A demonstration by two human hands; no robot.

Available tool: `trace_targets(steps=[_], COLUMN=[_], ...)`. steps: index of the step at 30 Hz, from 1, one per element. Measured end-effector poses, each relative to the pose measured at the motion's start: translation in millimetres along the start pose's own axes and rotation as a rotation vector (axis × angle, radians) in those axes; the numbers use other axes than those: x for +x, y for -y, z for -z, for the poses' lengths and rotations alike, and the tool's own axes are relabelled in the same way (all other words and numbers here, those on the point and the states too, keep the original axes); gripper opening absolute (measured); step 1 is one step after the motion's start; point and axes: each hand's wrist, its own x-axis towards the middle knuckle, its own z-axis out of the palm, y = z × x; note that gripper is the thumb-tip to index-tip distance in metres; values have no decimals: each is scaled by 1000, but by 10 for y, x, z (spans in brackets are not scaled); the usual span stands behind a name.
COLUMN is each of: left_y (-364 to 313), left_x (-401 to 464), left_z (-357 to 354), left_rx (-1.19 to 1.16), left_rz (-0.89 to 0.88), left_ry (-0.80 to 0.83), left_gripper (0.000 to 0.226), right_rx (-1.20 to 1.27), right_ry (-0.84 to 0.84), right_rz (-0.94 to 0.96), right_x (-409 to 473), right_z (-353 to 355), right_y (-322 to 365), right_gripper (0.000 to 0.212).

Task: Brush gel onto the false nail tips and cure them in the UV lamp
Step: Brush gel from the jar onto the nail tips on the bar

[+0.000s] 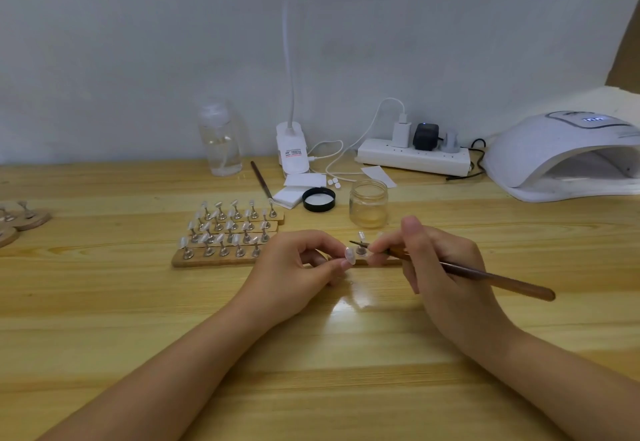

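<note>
At the centre of the wooden bench (104, 302), a single clear false nail tip (348, 255) is pinched between the curled fingertips of the left hand (294, 272); the right hand (438, 267) is closed round a brown-handled brush (467, 272), held like a pen with its dark tip (353, 242) pointed left, just above and beside the pinched nail tip; a small metal stand (361, 250) is seen between the two hands, on a wooden strip largely hidden by the fingers. To the left of the hands, rows of nail tips on metal stands (225, 229) are set on wooden strips lying side by side; further stands on round wooden bases (20, 218) are partly visible at the left edge. Behind the hands, an open glass jar (368, 203) of pale gel is placed, with its black lid (318, 199) lying upturned just to its left; white pads (294, 191) and a second brush (261, 180) lie beyond. The white UV lamp (561, 156) stands at the far right, its opening facing the front, its display lit. Against the wall, a clear pump bottle (220, 142), a clip lamp base (292, 147) and a power strip (414, 160) with plugs are noted.
</note>
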Motion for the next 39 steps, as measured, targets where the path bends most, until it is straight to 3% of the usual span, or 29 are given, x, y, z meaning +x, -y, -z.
trace_targets(steps=[4,9,15,22,28,39], left_y=[2,1,-5,5,-1,5], left_x=[2,-2,-1,-6,-13,-2], left_z=[2,7,9,9,22,16], left_rx=[13,34,27,-25,-117,-83], left_rz=[5,21,27,59,39,67], left_ry=[-10,-6,-17,-29,-54,-57], left_gripper=[18,18,16,13,21,22], right_rx=[-1,53,-96,1,19,-197], right_ry=[31,12,33,28,-47,79], right_rz=[-17,15,37,-16,28,149], right_x=[-2,-33,-7,-33,-8,-1], right_z=[-10,1,-11,-2,26,9], right_y=[-2,-6,-22,-25,-24,11], right_gripper=[36,51,41,55,41,39])
